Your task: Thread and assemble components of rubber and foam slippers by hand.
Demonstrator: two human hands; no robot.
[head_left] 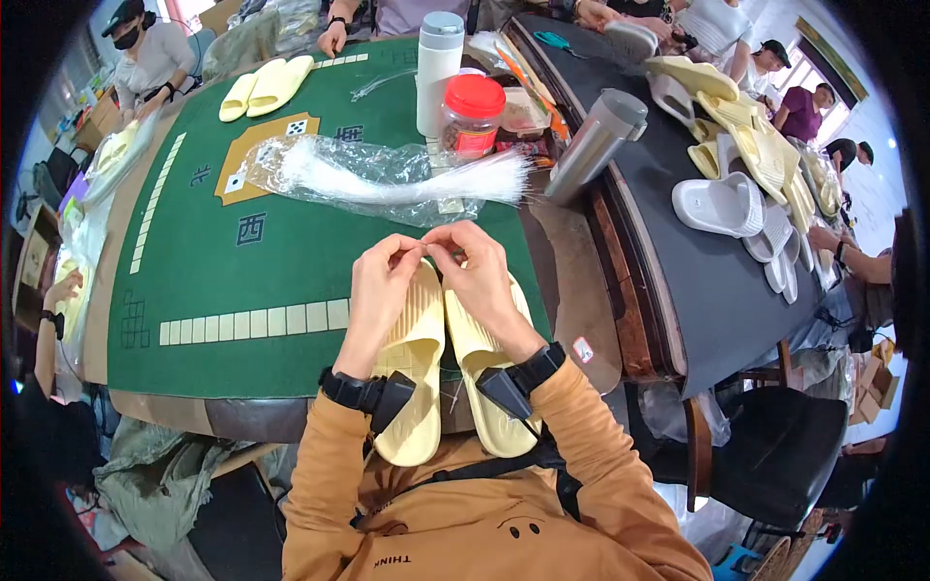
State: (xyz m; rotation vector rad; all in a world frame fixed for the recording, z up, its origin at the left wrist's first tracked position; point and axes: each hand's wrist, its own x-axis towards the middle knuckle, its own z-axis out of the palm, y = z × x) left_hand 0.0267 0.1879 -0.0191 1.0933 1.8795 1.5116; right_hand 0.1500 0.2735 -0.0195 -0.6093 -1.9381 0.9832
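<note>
Both hands meet above the front ends of the yellow slippers [418,339], which lie side by side at the near edge of the green mat [208,290], their heels pointing to the person's body. The left hand [383,290] has its fingers bent, thumb and forefinger pinched together. The right hand [475,276] makes the same pinch, and its fingertips touch those of the left, or almost touch. I cannot tell if something thin is between the fingertips.

Just beyond the hands lies a clear bag [378,179] with a bundle of thin white strips, whose loose ends spread out to the right. Behind it stand a white bottle [439,82] and a red-lidded jar [472,111]; to the right, a grey flask [594,145] leans. A second pair [281,85] of yellow slippers rests on the far part of the mat. On the black table [659,242] at right there are more slippers [719,205], yellow and grey, in a loose heap
</note>
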